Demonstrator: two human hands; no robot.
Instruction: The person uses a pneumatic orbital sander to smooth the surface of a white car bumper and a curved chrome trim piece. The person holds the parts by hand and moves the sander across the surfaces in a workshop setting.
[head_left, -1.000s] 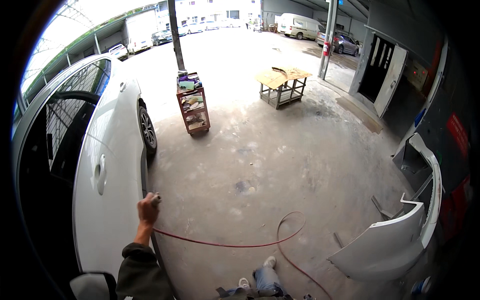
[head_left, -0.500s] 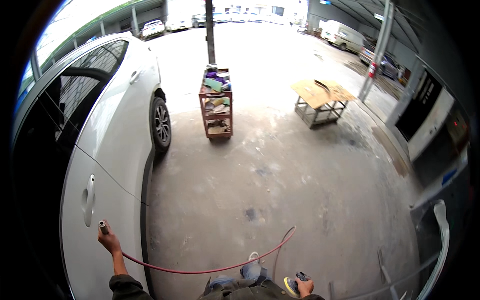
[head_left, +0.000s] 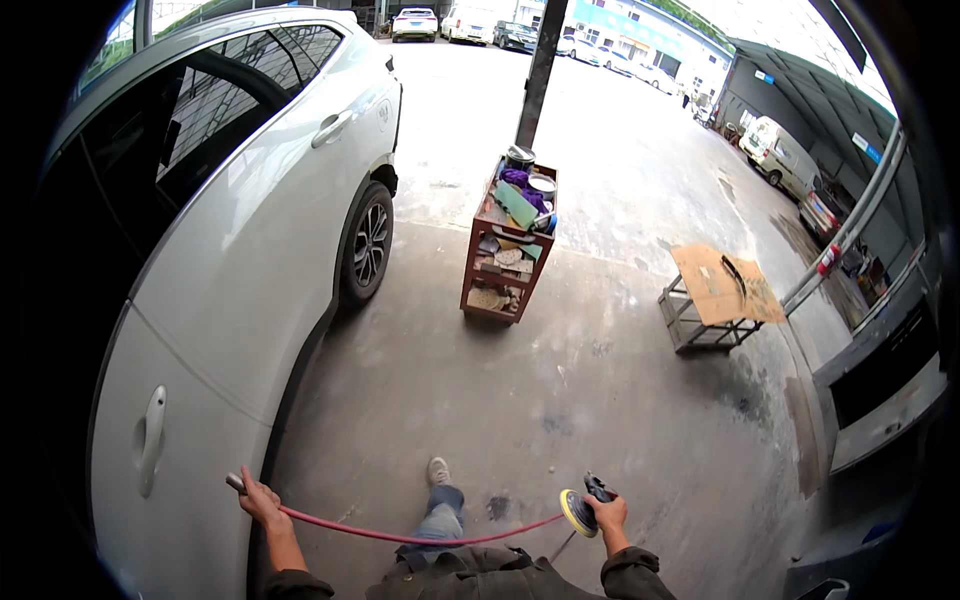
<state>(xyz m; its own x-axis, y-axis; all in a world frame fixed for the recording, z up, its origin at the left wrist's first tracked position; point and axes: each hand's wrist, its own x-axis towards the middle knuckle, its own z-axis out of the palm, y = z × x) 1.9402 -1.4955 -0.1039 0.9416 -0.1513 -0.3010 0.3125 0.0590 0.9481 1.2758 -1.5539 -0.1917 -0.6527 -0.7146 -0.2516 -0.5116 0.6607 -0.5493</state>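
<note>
My left hand [head_left: 262,500] is closed around the end of a red air hose, beside the white car's [head_left: 250,250] door. A metal coupler [head_left: 236,483] pokes out past its thumb side. From that hand the hose [head_left: 400,538] sags across in front of my body toward the right. My right hand [head_left: 610,514] grips a black handheld sander [head_left: 598,488], well apart from the car. Its round pad [head_left: 577,512], dark with a yellow rim, is turned to the left. Whether the hose joins the sander, I cannot tell.
A dark red tool cart [head_left: 508,240] loaded with cans and cloths stands ahead, near a dark post [head_left: 541,75]. To the right is a metal-framed table [head_left: 715,285] with a brown board and a curved dark strip on top. Parked vehicles line the background.
My right hand has come up and forward with the sander. The left hand has moved right and lower with the hose end. My view has shifted, and one leg now reaches forward.
</note>
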